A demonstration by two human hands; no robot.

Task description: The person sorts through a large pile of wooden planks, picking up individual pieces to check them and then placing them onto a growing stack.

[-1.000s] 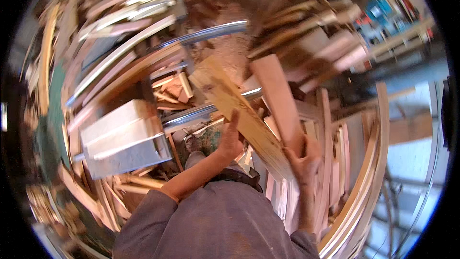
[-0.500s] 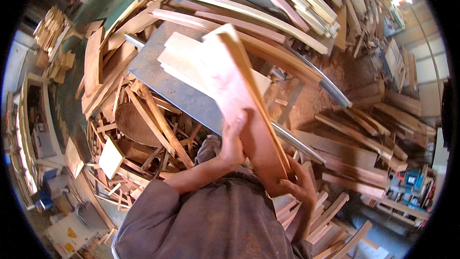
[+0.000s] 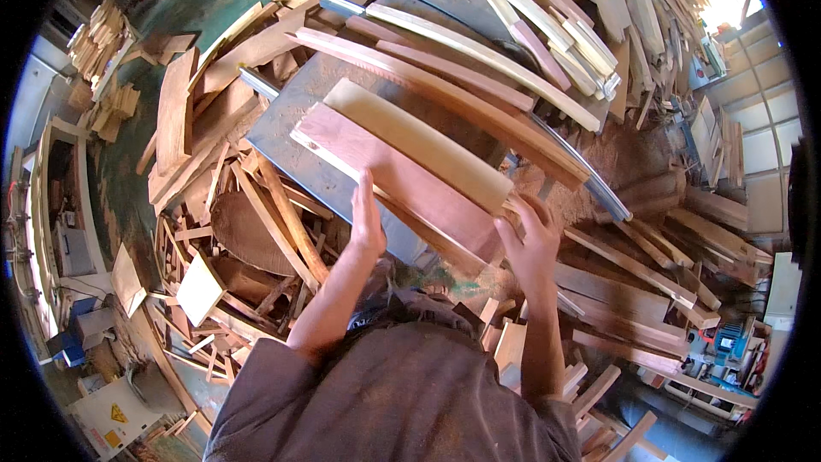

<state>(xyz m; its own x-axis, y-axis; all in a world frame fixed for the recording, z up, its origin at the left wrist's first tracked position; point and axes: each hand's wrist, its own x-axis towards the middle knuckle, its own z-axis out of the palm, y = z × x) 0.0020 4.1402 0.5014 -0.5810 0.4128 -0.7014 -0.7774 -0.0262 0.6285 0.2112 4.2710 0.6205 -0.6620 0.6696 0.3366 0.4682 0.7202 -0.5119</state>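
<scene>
A pinkish wooden board lies slanting over the grey metal table, with a pale board alongside its far edge. Another board edge shows beneath the pinkish one. My left hand is held upright against the near long edge of the pinkish board, fingers stretched out. At the right end of the boards, my right hand has its fingers bent around the end of the pinkish board, its fingertips also near the pale board's end.
Long wooden strips lie across the far side of the table, next to a metal rail. Offcuts and a round log slice are heaped at left. More planks lie at right, near a blue motor.
The pinkish board has swung down from a raised, tilted position to lie beside the pale board. My left hand has let go and flattened against its edge; my right hand moved up to its end.
</scene>
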